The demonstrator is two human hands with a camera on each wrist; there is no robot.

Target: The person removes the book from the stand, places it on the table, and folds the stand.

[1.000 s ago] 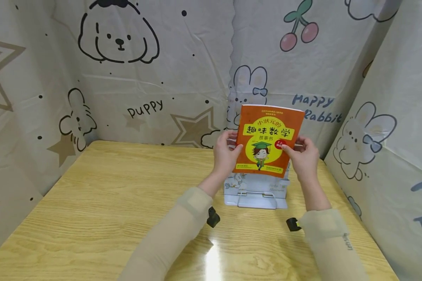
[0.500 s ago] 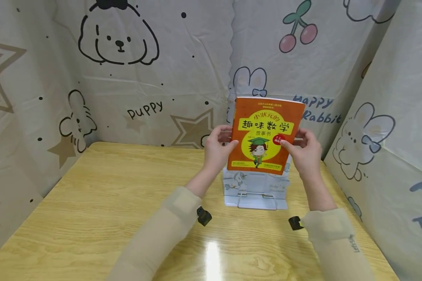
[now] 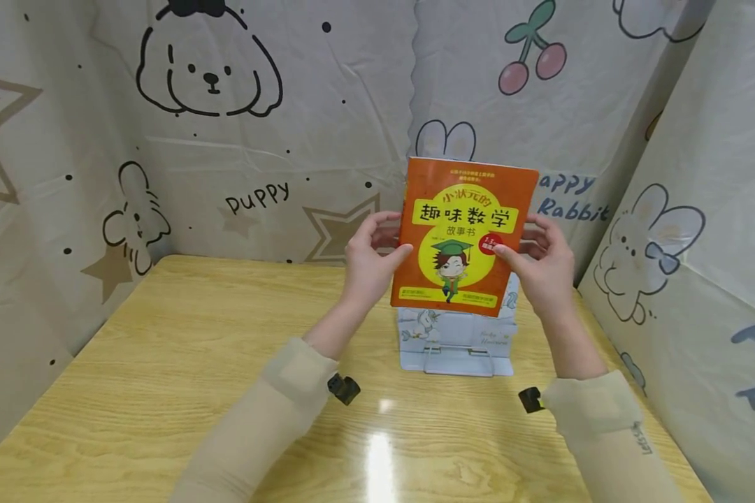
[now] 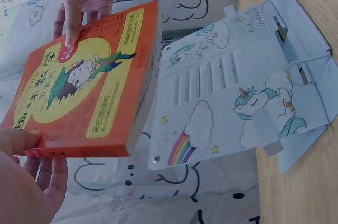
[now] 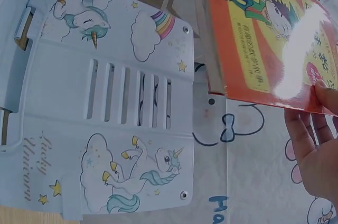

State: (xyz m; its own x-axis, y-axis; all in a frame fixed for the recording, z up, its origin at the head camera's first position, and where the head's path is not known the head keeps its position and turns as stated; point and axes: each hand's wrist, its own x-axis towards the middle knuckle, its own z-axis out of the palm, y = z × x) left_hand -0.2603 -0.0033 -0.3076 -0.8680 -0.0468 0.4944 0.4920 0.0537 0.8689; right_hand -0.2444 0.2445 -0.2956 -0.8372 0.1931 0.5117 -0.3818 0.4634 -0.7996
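Note:
Both hands hold an orange book (image 3: 459, 202) up in the air, its front cover with a cartoon child in a green cap facing me. My left hand (image 3: 371, 262) grips the left edge, thumb on the cover and fingers behind. At the right edge, my right hand (image 3: 549, 269) pinches it the same way. Behind and below the book stands a pale book stand (image 3: 456, 332) with unicorn drawings. Slots and a wire holder on the stand (image 4: 237, 81) show in the left wrist view. In the right wrist view, the book (image 5: 264, 34) is apart from the stand.
The stand rests on a wooden table (image 3: 226, 335). A printed cloth (image 3: 327, 105) hangs behind the table, and more cloth rises along both sides. A small black device (image 3: 344, 389) sits at the left cuff, another black device (image 3: 531, 399) at the right.
The book has moved left, up and closer to me, away from the stand, showing larger. My left hand has shifted left with it; my right hand has moved only slightly.

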